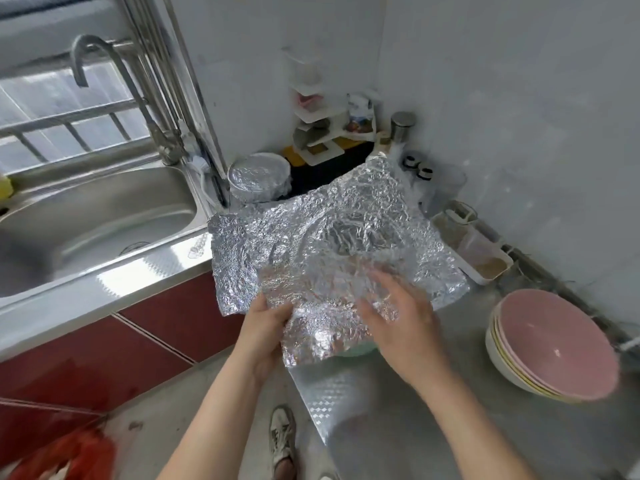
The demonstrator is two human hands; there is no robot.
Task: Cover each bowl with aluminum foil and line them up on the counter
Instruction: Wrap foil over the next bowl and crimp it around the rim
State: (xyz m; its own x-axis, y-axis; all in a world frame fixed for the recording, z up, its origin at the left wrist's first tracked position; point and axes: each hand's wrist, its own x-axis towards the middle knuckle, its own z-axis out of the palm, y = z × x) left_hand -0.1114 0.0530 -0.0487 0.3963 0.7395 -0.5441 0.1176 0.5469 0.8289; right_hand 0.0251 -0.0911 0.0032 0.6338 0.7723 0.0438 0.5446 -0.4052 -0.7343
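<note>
Foil sheet (329,244) covers a pale bowl (362,348) near stacked pink bowls (554,344).

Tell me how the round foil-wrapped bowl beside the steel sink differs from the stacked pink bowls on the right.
The foil-wrapped bowl has its top sealed under crinkled aluminum foil; the stacked pink bowls are uncovered, pink insides showing. The foil-wrapped bowl stands alone; the pink bowls nest in one pile. The foil-wrapped bowl sits at the back; the pink bowls sit nearer, at the right. Both are round and stand mouth up.
</note>
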